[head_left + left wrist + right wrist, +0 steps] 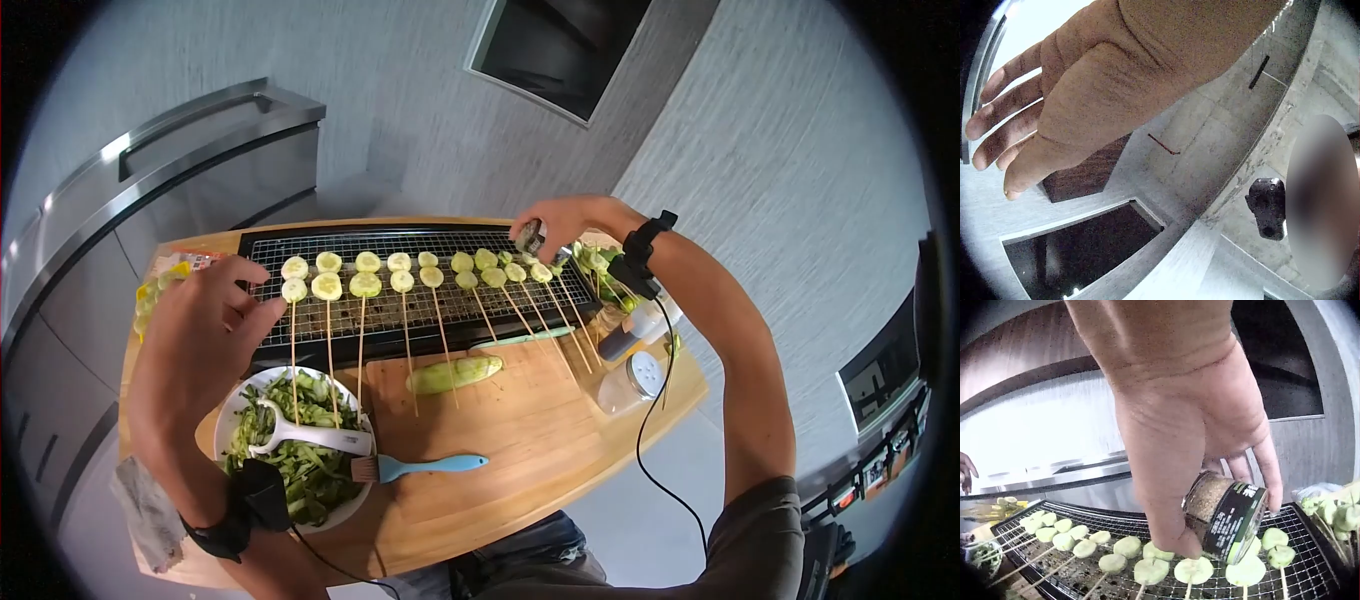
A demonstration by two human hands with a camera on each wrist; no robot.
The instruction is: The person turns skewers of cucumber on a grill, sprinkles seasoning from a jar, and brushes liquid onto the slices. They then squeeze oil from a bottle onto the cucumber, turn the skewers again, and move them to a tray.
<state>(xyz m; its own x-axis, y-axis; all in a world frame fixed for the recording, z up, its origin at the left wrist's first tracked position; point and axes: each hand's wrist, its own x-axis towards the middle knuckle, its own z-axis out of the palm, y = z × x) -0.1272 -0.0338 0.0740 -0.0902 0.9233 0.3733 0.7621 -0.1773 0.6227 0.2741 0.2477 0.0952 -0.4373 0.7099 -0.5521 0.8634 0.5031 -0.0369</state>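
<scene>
My right hand (565,222) grips a small spice jar (1225,515), tipped on its side low over the right end of a black grill (1310,550). The jar has a dark label with green trim and grainy light-brown contents. Directly below it are pale green vegetable slices (1245,570) threaded on wooden sticks. A row of such skewers (366,285) lies across the wire mesh, sticks toward me. Over the grill's left end hangs my left hand (205,325), holding nothing, its fingers loosely bent near the leftmost skewer. In the left wrist view the hand's (1097,106) fingers are spread.
In front stand a white bowl (226,420) of green peelings with a white peeler (310,434) on top, and a cutting board (500,440) with a peeled vegetable (455,375). A blue-handled brush (430,465) lies nearer. A glass shaker (630,385) and dark bottle (618,345) stand right.
</scene>
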